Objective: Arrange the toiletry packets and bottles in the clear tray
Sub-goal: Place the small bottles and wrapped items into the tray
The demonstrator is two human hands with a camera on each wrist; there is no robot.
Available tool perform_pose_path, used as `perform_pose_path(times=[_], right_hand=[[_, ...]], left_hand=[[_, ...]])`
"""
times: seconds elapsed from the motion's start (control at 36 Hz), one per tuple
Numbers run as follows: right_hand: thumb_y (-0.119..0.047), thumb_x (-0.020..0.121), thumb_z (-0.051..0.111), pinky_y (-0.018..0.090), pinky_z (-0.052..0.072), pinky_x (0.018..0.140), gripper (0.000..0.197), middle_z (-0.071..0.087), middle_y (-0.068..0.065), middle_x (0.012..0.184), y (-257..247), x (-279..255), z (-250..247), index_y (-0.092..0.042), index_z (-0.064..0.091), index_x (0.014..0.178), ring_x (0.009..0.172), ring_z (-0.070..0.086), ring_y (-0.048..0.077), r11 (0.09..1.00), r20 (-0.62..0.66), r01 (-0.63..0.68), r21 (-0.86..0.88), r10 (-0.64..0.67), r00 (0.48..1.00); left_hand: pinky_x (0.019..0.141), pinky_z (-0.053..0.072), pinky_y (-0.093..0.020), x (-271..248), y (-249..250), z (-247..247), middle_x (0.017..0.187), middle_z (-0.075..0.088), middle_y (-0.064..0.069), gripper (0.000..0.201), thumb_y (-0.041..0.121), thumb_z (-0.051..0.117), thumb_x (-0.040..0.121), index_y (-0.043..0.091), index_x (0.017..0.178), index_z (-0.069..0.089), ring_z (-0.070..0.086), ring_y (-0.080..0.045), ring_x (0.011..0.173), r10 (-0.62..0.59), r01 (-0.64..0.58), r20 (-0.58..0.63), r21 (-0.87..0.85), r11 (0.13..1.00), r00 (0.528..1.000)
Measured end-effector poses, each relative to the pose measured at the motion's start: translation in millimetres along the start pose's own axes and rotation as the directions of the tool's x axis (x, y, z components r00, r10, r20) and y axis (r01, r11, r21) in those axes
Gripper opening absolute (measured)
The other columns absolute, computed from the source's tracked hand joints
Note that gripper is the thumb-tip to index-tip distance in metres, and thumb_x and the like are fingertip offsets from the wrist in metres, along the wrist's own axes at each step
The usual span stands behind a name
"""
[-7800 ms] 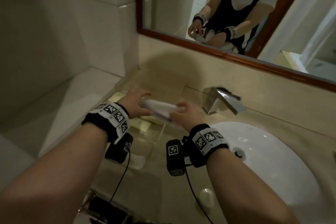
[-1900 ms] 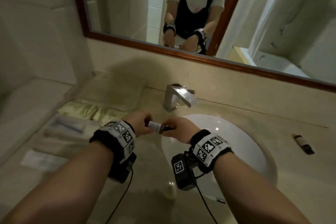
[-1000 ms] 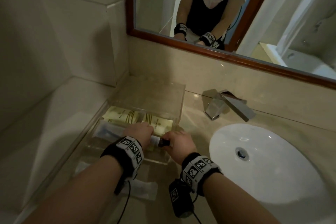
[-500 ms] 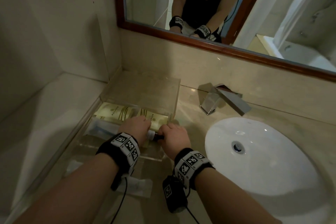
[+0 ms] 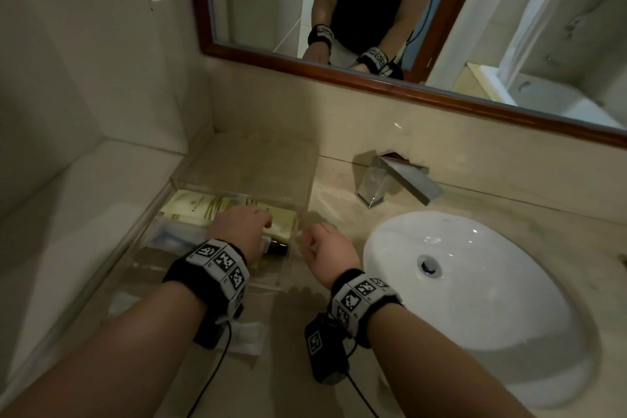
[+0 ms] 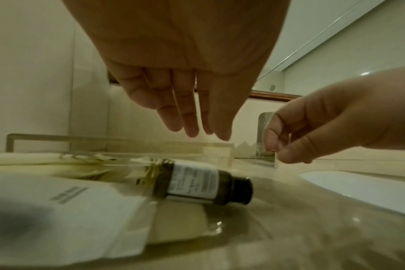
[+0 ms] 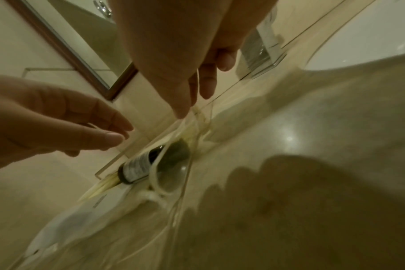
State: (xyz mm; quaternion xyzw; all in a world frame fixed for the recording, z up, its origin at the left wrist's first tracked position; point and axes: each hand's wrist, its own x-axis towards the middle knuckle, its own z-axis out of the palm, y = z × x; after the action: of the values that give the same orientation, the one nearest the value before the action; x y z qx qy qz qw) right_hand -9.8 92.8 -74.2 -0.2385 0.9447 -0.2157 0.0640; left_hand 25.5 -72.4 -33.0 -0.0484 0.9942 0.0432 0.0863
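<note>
A small dark bottle (image 6: pixel 192 184) with a white label and black cap lies on its side in the clear tray (image 5: pixel 307 180), cap toward the sink. It rests partly on pale yellow packets (image 5: pixel 193 207) and beside a white packet (image 6: pixel 69 210). My left hand (image 6: pixel 197 127) hovers just above the bottle with straight fingers and touches nothing. My right hand (image 5: pixel 312 241) is just outside the tray's right wall, fingers loosely curled and empty. In the right wrist view the bottle (image 7: pixel 150 162) shows through the tray wall, below both hands.
Another white packet (image 5: pixel 247 339) lies on the counter in front of the tray, under my left wrist. The white sink (image 5: pixel 509 332) and chrome faucet (image 5: pixel 397 180) are to the right. A tiled wall and ledge close off the left; a mirror hangs above.
Both hands held the bottle and lowered it into the tray; now both have let go. The left hand has lifted off it and the right has drawn back to the right.
</note>
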Motion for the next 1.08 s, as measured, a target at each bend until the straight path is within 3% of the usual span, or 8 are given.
perform_pose_path(times=[0.17, 0.36, 0.56, 0.81, 0.92, 1.0, 1.08], right_hand=[[-0.024, 0.089, 0.055, 0.029, 0.042, 0.085, 0.02, 0.055, 0.005, 0.115, 34, -19, -26, -0.014, 0.057, 0.106, 0.108, 0.053, 0.025, 0.998, -0.054, -0.037, 0.06, 0.04, 0.998], [-0.029, 0.09, 0.056, 0.027, 0.042, 0.081, 0.035, 0.052, 0.002, 0.119, 88, -50, -70, -0.017, 0.051, 0.122, 0.101, 0.056, 0.02, 0.991, -0.159, -0.067, 0.117, 0.086, 0.984], [-0.033, 0.09, 0.057, 0.032, 0.047, 0.09, 0.046, 0.048, 0.002, 0.125, 152, -86, -119, -0.022, 0.042, 0.132, 0.106, 0.055, 0.019, 0.978, -0.232, -0.15, 0.147, 0.182, 0.955], [-0.031, 0.09, 0.058, 0.024, 0.041, 0.086, 0.049, 0.045, 0.001, 0.128, 255, -148, -174, -0.022, 0.039, 0.135, 0.111, 0.054, 0.017, 0.933, -0.308, -0.319, 0.168, 0.357, 0.882], [-0.03, 0.088, 0.059, 0.033, 0.047, 0.092, 0.05, 0.045, 0.005, 0.127, 299, -174, -191, -0.021, 0.04, 0.134, 0.107, 0.056, 0.022, 0.903, -0.332, -0.384, 0.193, 0.428, 0.841], [-0.03, 0.089, 0.059, 0.031, 0.045, 0.093, 0.05, 0.043, 0.006, 0.128, 332, -192, -206, -0.02, 0.039, 0.134, 0.107, 0.056, 0.023, 0.873, -0.325, -0.455, 0.174, 0.487, 0.811], [-0.029, 0.089, 0.059, 0.033, 0.043, 0.099, 0.051, 0.04, 0.008, 0.132, 363, -207, -219, -0.02, 0.038, 0.134, 0.116, 0.051, 0.023, 0.835, -0.307, -0.525, 0.163, 0.549, 0.778]], left_hand=[[0.101, 0.042, -0.035, -2, 44, -9, 0.128, 0.054, 0.001, 0.032, 0.032, 0.053, 0.089, 0.025, 0.121, 0.055, 0.05, -0.021, 0.12, 0.03, -0.029, 0.012, -0.068, 0.997, 0.999], [0.099, 0.044, -0.032, 1, 127, -18, 0.127, 0.057, -0.003, 0.034, 0.029, 0.052, 0.091, 0.022, 0.124, 0.056, 0.054, -0.021, 0.118, 0.109, -0.1, 0.04, -0.171, 0.98, 0.993], [0.101, 0.043, -0.03, 9, 217, -22, 0.127, 0.057, 0.0, 0.033, 0.031, 0.054, 0.092, 0.02, 0.123, 0.055, 0.055, -0.017, 0.116, 0.207, -0.177, 0.07, -0.3, 0.937, 0.976], [0.099, 0.045, -0.031, 13, 337, -24, 0.122, 0.059, 0.003, 0.029, 0.03, 0.054, 0.091, 0.023, 0.119, 0.058, 0.057, -0.016, 0.112, 0.326, -0.316, -0.008, -0.268, 0.91, 0.945], [0.103, 0.044, -0.033, 18, 385, -22, 0.127, 0.056, 0.001, 0.031, 0.029, 0.053, 0.092, 0.022, 0.122, 0.055, 0.055, -0.018, 0.115, 0.384, -0.356, 0.033, -0.306, 0.883, 0.923], [0.104, 0.043, -0.032, 20, 423, -19, 0.13, 0.054, 0.003, 0.032, 0.03, 0.052, 0.092, 0.023, 0.124, 0.054, 0.054, -0.017, 0.118, 0.418, -0.385, 0.039, -0.319, 0.866, 0.908], [0.104, 0.042, -0.031, 21, 458, -18, 0.13, 0.055, 0.001, 0.033, 0.029, 0.052, 0.093, 0.02, 0.125, 0.053, 0.054, -0.018, 0.118, 0.457, -0.419, 0.046, -0.326, 0.847, 0.888]])
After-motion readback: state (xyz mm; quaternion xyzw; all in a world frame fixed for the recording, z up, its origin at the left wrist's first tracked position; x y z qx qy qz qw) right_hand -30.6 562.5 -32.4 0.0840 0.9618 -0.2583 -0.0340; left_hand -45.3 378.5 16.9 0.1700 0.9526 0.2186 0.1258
